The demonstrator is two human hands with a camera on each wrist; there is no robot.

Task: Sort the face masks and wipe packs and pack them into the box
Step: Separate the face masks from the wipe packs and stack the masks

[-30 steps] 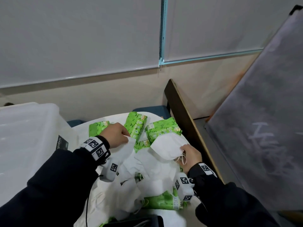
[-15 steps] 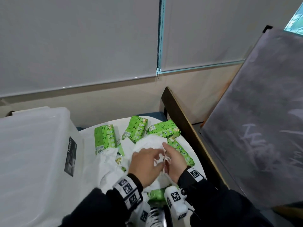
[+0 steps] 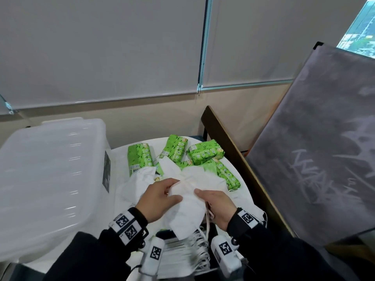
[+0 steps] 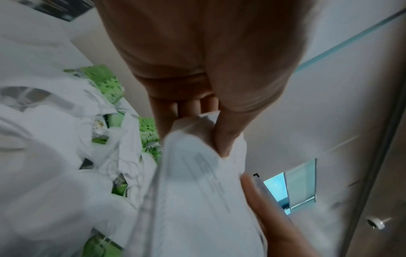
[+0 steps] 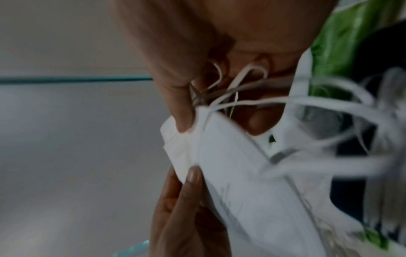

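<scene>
One translucent plastic storage box stands lidded at the tabletop's left; its contents cannot be told. Green wipe packs lie beyond loose white masks. Both hands, left hand and right hand, pinch a folded white face mask above a mask stack. Only the right wrist view shows its ear loops caught in that grip.

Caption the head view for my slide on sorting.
Both hands, left and right, hold a folded white face mask above scattered green wipe packs.
</scene>
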